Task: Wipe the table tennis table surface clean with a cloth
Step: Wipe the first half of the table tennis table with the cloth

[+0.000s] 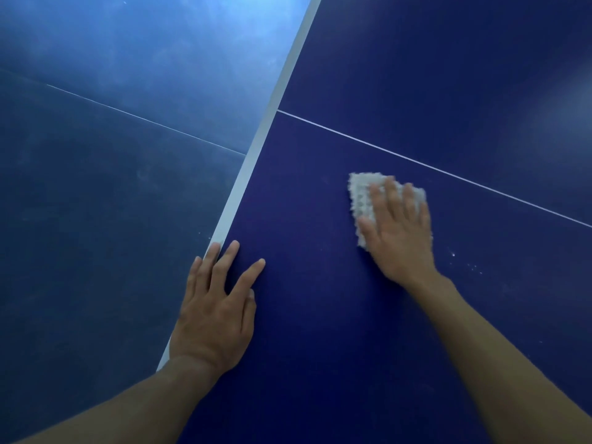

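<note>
Right hand (398, 233) flat atop white cloth (360, 193) on blue table (320, 315)

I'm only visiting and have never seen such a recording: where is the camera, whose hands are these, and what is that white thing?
No machine here: a person wears one camera on the head, looking forward and down, so you see their own bare arms. The blue surface is a table tennis table, crossed by a thin white line and a broad white strip. The right hand presses flat on a fluffy white cloth, the wiping tool. The left hand holds nothing; it rests flat by the strip, fingers spread. A few pale specks lie right of the cloth.
</note>
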